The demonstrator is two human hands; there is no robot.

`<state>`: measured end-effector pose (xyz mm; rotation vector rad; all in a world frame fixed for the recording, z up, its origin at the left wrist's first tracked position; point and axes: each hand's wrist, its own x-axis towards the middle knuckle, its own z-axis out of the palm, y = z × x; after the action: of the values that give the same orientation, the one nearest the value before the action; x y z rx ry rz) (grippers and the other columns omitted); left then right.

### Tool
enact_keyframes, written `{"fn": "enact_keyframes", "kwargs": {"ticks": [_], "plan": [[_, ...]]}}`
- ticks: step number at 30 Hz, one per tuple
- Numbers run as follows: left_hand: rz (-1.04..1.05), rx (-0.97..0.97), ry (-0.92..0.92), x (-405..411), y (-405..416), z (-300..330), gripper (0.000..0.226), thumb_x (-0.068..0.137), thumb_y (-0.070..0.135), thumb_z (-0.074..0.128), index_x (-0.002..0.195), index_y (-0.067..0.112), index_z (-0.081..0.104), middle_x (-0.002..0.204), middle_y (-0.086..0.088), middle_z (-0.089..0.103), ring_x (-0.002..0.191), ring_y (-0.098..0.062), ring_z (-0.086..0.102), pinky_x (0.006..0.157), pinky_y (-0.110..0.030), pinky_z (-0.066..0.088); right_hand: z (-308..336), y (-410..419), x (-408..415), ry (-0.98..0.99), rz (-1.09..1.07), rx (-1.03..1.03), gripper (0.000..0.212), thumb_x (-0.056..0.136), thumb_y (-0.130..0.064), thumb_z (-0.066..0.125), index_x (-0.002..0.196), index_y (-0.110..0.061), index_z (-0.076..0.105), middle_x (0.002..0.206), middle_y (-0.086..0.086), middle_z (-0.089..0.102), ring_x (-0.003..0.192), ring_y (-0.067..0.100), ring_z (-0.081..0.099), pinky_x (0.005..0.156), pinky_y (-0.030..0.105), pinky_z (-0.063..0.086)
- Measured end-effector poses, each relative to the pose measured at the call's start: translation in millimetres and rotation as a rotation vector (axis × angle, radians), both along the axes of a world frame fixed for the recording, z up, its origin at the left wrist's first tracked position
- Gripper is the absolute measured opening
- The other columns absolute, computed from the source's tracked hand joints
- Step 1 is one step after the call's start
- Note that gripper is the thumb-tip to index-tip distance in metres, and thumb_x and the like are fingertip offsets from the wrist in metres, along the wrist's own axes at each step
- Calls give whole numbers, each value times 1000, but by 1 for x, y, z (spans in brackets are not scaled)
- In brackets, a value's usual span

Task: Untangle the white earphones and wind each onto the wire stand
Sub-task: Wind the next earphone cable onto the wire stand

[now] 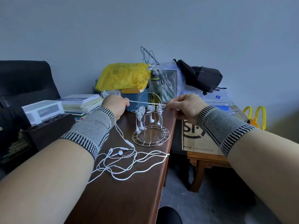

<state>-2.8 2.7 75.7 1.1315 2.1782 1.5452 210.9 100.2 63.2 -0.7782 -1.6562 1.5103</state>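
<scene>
A: Starting at the left, what's there?

B: A black chair (24, 78), then a white box (43, 110) and a stack of books (82, 102) on the dark wooden tabletop (121, 191). The left hand (115, 105) has its fingers curled round a white earphone cord (148, 102), with more of that cord falling from under the wrist to the tabletop.

A: And the loose part?

B: It lies in a tangle of loops (129, 164) near the front edge, with two earbuds (120, 152) and an inline remote among them (one loop reaches the tabletop's right edge).

A: The stand?

B: The wire stand (150, 125) is upright just behind the tangle, with three wound earphones hanging from its upper bars. The cord is stretched taut above it, between both hands.

A: The right one?

B: The right hand (186, 107) pinches the cord's other end. Behind are a yellow bag (124, 76), a bottle (155, 88) and a black bag (200, 76); a cardboard box (197, 139) sits lower right.
</scene>
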Motion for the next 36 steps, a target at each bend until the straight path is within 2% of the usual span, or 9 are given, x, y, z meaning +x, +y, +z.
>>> {"fn": "enact_keyframes", "kwargs": {"ticks": [6, 11, 14, 16, 20, 23, 27, 31, 36], "plan": [[20, -59, 41, -12, -4, 0, 22, 88, 8, 58, 67, 12, 57, 59, -6, 37, 46, -21, 28, 47, -25, 21, 7, 12, -9, -14, -3, 57, 14, 84, 2, 68, 73, -6, 63, 46, -3, 55, 46, 10, 51, 51, 23, 49], [26, -24, -10, -21, -8, -5, 4, 85, 8, 63, 84, 5, 65, 50, -1, 30, 43, -18, 21, 41, -21, 17, 12, 21, -19, -34, 17, 61, 15, 83, 5, 68, 73, -4, 63, 55, 4, 54, 48, 12, 51, 51, 23, 48], [-38, -20, -7, -21, -9, -5, 11, 85, 13, 68, 84, 3, 70, 41, 3, 30, 43, -16, 22, 41, -20, 16, 10, 31, -29, -89, -81, 143, 13, 82, 2, 71, 72, -4, 66, 64, 10, 58, 53, 16, 51, 51, 25, 47], [-82, -7, -53, -24, -9, -5, 11, 85, 15, 71, 82, 4, 70, 57, -1, 28, 48, -16, 18, 42, -20, 12, 7, 37, -32, -67, -79, 108, 12, 82, 1, 71, 73, -5, 67, 66, 10, 58, 54, 16, 50, 52, 25, 46], [-98, 0, -125, -36, -3, 0, 7, 85, 13, 70, 80, 8, 68, 75, -6, 33, 50, -14, 18, 37, -17, 12, 4, 46, -34, 55, 59, -129, 10, 85, 3, 65, 79, -5, 66, 58, 3, 52, 47, 9, 48, 48, 19, 45], [-103, -43, -167, -33, 3, -3, 7, 86, 3, 66, 81, 5, 62, 63, -3, 33, 48, -11, 24, 37, -17, 19, 5, 50, -40, 44, 43, -132, 12, 84, 6, 64, 77, -4, 65, 60, 5, 54, 49, 9, 50, 46, 18, 46], [-214, -230, -194, -14, 12, -8, 19, 90, 0, 58, 76, 10, 52, 49, 4, 31, 36, -5, 21, 33, -15, 14, 10, 62, -47, -49, -176, 84, 17, 82, 2, 69, 68, -7, 66, 66, 8, 62, 59, 18, 56, 58, 28, 51], [-292, -276, -79, 5, 29, -10, 14, 90, 8, 61, 76, 7, 60, 50, 3, 29, 42, -10, 20, 38, -19, 14, 11, 72, -47, -186, -280, 265, 18, 83, -7, 72, 67, -14, 69, 70, 8, 67, 66, 22, 62, 76, 44, 59], [-208, -195, 257, 19, 49, -17, 23, 96, 22, 54, 88, 4, 66, 68, -6, 49, 47, -15, 36, 47, -24, 28, 6, 66, -46, -220, -245, 328, 18, 83, -14, 74, 66, -19, 69, 76, 16, 71, 67, 25, 63, 78, 49, 59]]}}
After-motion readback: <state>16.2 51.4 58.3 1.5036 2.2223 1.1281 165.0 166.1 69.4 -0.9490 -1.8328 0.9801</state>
